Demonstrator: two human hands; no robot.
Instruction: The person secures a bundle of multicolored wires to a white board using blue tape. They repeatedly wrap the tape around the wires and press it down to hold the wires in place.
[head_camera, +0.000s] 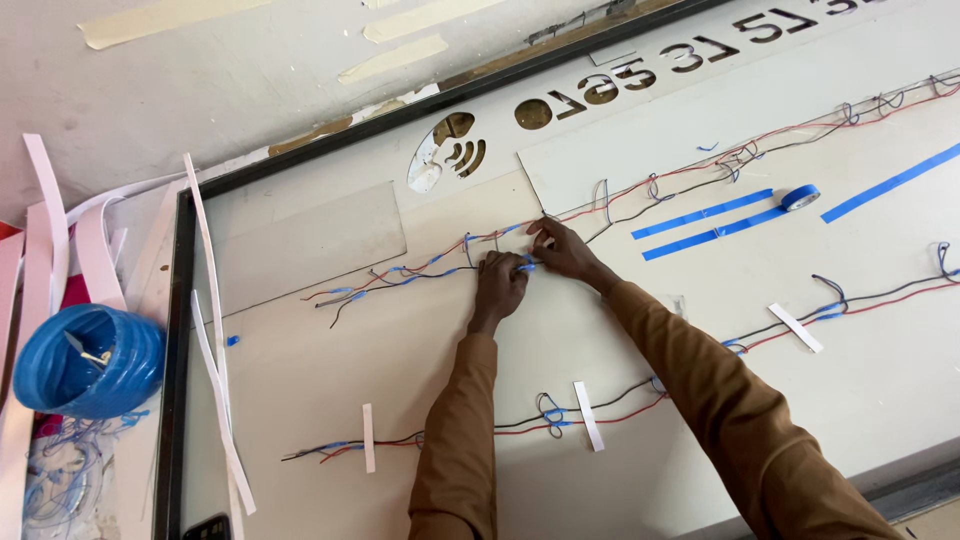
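Along the far edge of the white panel (330, 380), a cut-out round emblem (447, 152) and stencilled characters are showing dark. A blue tape roll (801, 196) is lying near blue strips. The left hand (500, 283) and right hand (563, 250) are pinching a red-and-black wire run (420, 270) — dotted with blue ties — mid-panel; bare panel is lying open nearer.

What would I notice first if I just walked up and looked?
Two hands, the left hand and right hand, meet mid-panel, pinching a red-and-black wire run on the big white panel. A blue coil sits far left, and a blue tape roll upper right.
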